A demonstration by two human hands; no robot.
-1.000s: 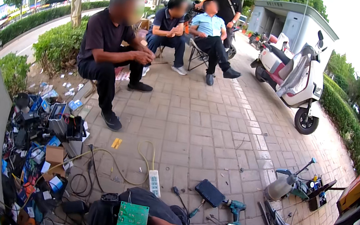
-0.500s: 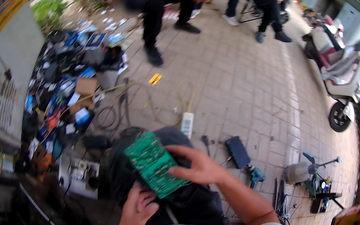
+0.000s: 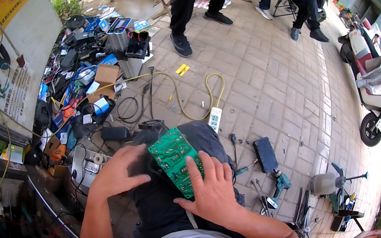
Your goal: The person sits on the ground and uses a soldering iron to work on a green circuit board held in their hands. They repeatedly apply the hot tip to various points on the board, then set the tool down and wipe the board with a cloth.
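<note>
A green circuit board (image 3: 170, 156) lies tilted across my dark-trousered thigh, its solder-dotted face upward. My right hand (image 3: 215, 187) holds its right side, with the index finger over the face, the thumb at the near corner and the other fingers along the right edge. That hand covers part of the board. My left hand (image 3: 118, 173) is just left of the board, apart from it, with its thumb out and its fingers stretched, holding nothing.
A cluttered heap of parts and boxes (image 3: 106, 76) spreads at left. A white power strip (image 3: 214, 119) with a yellow cord lies ahead. At right are a black rectangular case (image 3: 265, 154), a teal power drill (image 3: 282, 184) and a parked scooter (image 3: 377, 89). Several people sit beyond.
My left hand has moved away from the board's near edge, out to the left, and opened. My right hand has shifted its fingers on the board. The view has tilted slightly.
</note>
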